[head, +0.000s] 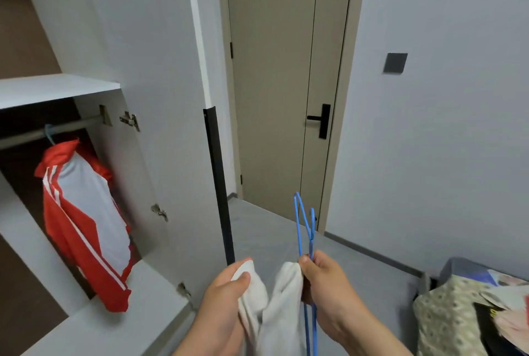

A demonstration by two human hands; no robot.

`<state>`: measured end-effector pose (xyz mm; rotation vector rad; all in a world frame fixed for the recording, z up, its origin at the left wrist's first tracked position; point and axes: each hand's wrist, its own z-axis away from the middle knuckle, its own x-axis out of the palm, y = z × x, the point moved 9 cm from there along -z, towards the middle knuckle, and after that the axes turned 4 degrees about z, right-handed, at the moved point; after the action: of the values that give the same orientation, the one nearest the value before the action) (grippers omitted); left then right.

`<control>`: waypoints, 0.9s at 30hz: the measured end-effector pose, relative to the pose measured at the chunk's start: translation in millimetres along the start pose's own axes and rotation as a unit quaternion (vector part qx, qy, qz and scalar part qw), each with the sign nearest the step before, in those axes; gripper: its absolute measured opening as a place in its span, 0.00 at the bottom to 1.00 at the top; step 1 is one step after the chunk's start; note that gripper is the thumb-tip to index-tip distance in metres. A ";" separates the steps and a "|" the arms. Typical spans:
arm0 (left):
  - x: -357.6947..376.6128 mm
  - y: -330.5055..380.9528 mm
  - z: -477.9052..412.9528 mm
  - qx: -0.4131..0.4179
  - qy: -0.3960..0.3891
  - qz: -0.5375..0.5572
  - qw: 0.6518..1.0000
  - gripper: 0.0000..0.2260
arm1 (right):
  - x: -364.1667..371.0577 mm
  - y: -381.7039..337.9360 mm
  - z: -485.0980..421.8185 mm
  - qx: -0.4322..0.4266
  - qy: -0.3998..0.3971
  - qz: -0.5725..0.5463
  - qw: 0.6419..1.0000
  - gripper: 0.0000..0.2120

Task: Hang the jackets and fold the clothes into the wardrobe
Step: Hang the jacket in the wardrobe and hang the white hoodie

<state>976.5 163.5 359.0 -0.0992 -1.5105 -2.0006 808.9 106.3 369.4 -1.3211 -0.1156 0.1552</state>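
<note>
The left hand grips one top edge of a white garment, with the fingers curled under the cloth and the thumb pressed on top. The right hand pinches the garment's other edge and, in the same closed fingers, holds a blue wire hanger. The hanger's hook stands above the fist and its wires run down past the wrist. The garment sags between the two hands.

At the lower right lies a heap of clothes, with a patterned fabric uppermost; I cannot count the pieces.

To the left the wardrobe door stands open, showing three metal hinges. Inside, one red and white jacket hangs from the rail on a second blue hanger, under one shelf.

Farthest off are one closed room door with a black handle and one dark wall switch.
</note>
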 end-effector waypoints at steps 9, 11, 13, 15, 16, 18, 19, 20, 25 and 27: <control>-11.2 85.1 -50.7 0.064 0.049 0.065 0.995 0.13 | -47.1 -70.8 7.4 -0.079 -0.183 0.162 0.967 0.13; -15.0 104.1 -62.0 0.082 0.046 0.084 0.992 0.12 | -53.5 -82.7 8.3 -0.098 -0.229 0.187 0.950 0.10; -16.8 123.4 -68.7 0.098 0.033 0.099 0.990 0.11 | -63.1 -91.3 5.6 -0.113 -0.251 0.230 0.934 0.10; -16.2 142.1 -71.4 0.116 0.027 0.102 0.988 0.11 | -70.9 -96.4 1.0 -0.123 -0.270 0.270 0.916 0.11; -14.1 150.9 -73.1 0.126 0.021 0.105 0.986 0.10 | -73.2 -98.7 -1.1 -0.127 -0.278 0.283 0.909 0.12; -6.8 165.7 -75.4 0.144 0.012 0.099 0.985 0.10 | -76.7 -102.6 -6.1 -0.126 -0.278 0.307 0.901 0.12; -2.4 170.3 -75.5 0.150 0.011 0.092 0.984 0.10 | -78.2 -102.8 -8.5 -0.121 -0.269 0.318 0.901 0.13; 3.6 173.0 -75.2 0.155 0.007 0.086 0.984 0.10 | -79.6 -103.2 -11.6 -0.115 -0.255 0.325 0.903 0.13; 56.4 165.0 -55.8 0.146 -0.061 0.015 0.987 0.13 | -78.8 -109.7 -23.4 -0.126 -0.214 0.344 0.905 0.13; 76.9 156.2 -51.3 0.145 -0.089 -0.040 0.985 0.14 | -68.8 -116.8 -20.4 -0.139 -0.238 0.318 0.907 0.12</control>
<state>1010.5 61.2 505.1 -0.1006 -1.9321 -1.8506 750.3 46.6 478.0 -1.5465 -0.1169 1.0548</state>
